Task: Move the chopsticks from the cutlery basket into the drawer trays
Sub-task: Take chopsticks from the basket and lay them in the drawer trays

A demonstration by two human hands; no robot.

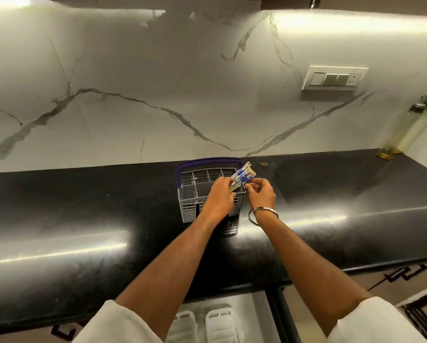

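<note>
The lower ends of the chopsticks (pixel 242 176) are hidden behind the left hand (pixel 219 191), so their number cannot be counted; it looks like a bundle of several, with blue-and-white patterned tops fanning up and to the right, above the cutlery basket (pixel 208 191). The left hand's fingers are curled round the bundle, gripping it over the basket's near right corner. The right hand (pixel 261 193), just right of the basket, has its fingers (pixel 253 185) bent toward the bundle's lower part; whether they actually pinch a stick is hard to make out. A metal bangle (pixel 262 214) circles the right wrist. Both white sleeves are cut off by the bottom edge.

The basket is one grey plastic grid with a purple handle (pixel 207 161) folded toward the wall, divided into several compartments whose contents are mostly unreadable. It stands on a glossy black surface (pixel 83 219) that runs left and right of it, backed by a white marble-veined wall (pixel 158 95). Up and right of the basket sits one switch panel (pixel 333 78); farther right stand two tall bottles (pixel 405 129) at the wall. Below the basket, under the surface's front edge, an open drawer (pixel 262 318) shows two white trays (pixel 219 323), partly cut off
</note>
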